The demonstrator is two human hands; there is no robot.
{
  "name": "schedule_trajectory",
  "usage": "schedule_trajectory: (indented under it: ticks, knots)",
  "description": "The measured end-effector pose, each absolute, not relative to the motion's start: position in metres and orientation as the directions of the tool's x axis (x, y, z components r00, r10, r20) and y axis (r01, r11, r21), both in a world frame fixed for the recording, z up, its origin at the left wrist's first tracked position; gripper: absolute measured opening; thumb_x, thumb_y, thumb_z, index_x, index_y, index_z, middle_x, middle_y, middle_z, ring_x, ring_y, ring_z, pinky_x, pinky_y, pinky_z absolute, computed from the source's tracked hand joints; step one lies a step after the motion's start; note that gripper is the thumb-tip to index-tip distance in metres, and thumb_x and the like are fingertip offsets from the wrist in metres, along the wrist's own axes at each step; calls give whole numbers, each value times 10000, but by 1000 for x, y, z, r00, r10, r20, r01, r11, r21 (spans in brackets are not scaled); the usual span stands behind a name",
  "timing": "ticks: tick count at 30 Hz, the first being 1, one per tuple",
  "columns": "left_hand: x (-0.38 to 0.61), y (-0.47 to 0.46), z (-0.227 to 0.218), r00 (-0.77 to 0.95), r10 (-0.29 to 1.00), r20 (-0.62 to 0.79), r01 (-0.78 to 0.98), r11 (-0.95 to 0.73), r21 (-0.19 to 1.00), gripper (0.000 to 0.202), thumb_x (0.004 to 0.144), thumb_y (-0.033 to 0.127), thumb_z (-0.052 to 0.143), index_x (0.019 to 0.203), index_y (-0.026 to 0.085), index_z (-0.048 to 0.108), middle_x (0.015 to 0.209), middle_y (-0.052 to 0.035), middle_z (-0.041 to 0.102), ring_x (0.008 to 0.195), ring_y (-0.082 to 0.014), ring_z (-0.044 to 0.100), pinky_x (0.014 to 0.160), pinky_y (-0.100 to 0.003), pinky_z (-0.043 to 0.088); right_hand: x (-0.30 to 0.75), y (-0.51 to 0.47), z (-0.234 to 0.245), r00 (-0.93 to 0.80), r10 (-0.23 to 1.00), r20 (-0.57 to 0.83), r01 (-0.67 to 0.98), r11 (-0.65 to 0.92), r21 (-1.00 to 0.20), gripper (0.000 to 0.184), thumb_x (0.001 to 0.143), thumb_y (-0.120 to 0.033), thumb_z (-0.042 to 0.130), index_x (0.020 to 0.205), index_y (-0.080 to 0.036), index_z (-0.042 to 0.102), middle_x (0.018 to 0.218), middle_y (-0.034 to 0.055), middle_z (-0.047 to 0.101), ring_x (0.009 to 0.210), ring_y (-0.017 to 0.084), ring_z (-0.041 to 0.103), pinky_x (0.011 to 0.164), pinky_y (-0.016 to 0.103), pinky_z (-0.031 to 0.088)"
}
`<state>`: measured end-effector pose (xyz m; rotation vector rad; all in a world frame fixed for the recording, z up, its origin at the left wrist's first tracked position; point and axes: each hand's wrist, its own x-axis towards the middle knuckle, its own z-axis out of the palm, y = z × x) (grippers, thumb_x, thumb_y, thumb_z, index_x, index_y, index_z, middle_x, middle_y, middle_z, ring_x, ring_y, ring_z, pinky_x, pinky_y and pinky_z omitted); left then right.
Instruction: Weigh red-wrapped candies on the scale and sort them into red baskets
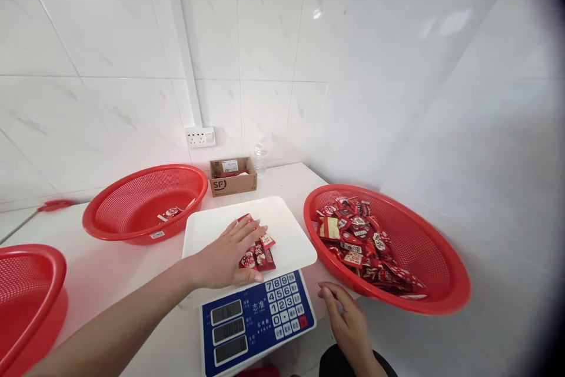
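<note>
My left hand (229,252) lies spread, palm down, over several small red candy-like packets (260,256) on the white tray (289,230) of a scale. Its fingers partly cover the packets. Below the tray is the scale's blue panel (260,306), with number keys and three displays. My right hand (346,319) hangs to the right of the scale, just in front of a red basket (424,247). Its fingers are loosely bent, with a gap inside the thumb, and I see nothing held there. Many similar red packets (357,236) fill part of that basket.
Behind the scale's left side, another red basket (128,200) holds a few packets. Part of a third basket (30,300) shows at the left edge. A small cardboard box (233,183) and a clear plastic bottle (260,158) stand by the tiled wall.
</note>
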<state>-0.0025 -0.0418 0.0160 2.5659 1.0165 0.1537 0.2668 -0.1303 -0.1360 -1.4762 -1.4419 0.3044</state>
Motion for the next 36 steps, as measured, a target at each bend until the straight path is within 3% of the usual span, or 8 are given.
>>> schedule_trajectory:
  ticks: [6, 10, 15, 19, 22, 26, 31, 36]
  knots:
    - [13, -21, 15, 787, 597, -155, 615, -743, 264, 880, 716, 741, 431, 1427, 262, 232, 1502, -116, 176, 1380, -330, 2, 1088, -548, 25, 271, -109, -146, 265, 913, 311, 562, 116, -819, 448, 865, -528, 376, 797, -194, 666, 682, 56, 679, 655, 195, 652, 593, 267, 521]
    - [15, -17, 10, 745, 647, -161, 665, -704, 247, 708, 782, 717, 329, 1378, 336, 334, 1487, -74, 257, 1376, -347, 84, 1075, -553, 104, 269, -107, -154, 292, 870, 396, 632, 135, -763, 456, 869, -525, 372, 755, -190, 661, 663, 60, 673, 605, 189, 636, 556, 266, 501]
    - [23, -16, -2, 584, 811, -39, 805, -573, 153, 634, 851, 649, 221, 1333, 290, 419, 1405, -80, 402, 1334, -354, 230, 1059, -535, 174, 264, -109, -161, 229, 798, 557, 736, 232, -636, 396, 895, -433, 386, 783, -170, 660, 728, 94, 677, 683, 200, 635, 635, 296, 504]
    - [27, -13, -4, 527, 850, 17, 842, -525, 126, 647, 851, 650, 225, 1299, 250, 466, 1368, -113, 445, 1281, -352, 331, 1020, -526, 235, 263, -110, -161, 205, 782, 589, 761, 251, -598, 369, 904, -400, 387, 800, -170, 655, 731, 90, 672, 686, 194, 632, 634, 297, 508]
    - [21, -5, 3, 594, 805, -1, 794, -586, 163, 644, 855, 649, 225, 1321, 257, 435, 1419, -112, 384, 1295, -301, 335, 1037, -486, 232, 264, -111, -159, 190, 781, 595, 767, 260, -587, 359, 903, -401, 389, 806, -176, 651, 730, 86, 669, 687, 190, 632, 632, 295, 513]
    - [4, 12, 12, 762, 646, -38, 631, -728, 267, 652, 815, 667, 355, 1356, 305, 382, 1487, -53, 262, 1365, -274, 202, 1094, -433, 155, 265, -112, -162, 177, 776, 605, 772, 272, -575, 345, 904, -393, 390, 812, -185, 650, 737, 76, 668, 692, 181, 632, 635, 290, 514]
    - [-6, 24, 14, 858, 507, -81, 510, -819, 262, 695, 787, 663, 423, 1380, 308, 344, 1475, -52, 283, 1379, -278, 140, 1114, -453, 48, 265, -111, -168, 174, 773, 610, 773, 276, -571, 310, 904, -363, 402, 830, -186, 646, 757, 70, 668, 716, 183, 632, 654, 294, 511]
    - [5, 14, -1, 804, 591, -60, 587, -774, 237, 661, 840, 645, 305, 1393, 283, 322, 1465, -76, 307, 1373, -287, 165, 1105, -481, 39, 264, -111, -166, 172, 770, 614, 774, 281, -568, 310, 901, -366, 408, 821, -190, 651, 747, 70, 668, 709, 179, 632, 643, 287, 514]
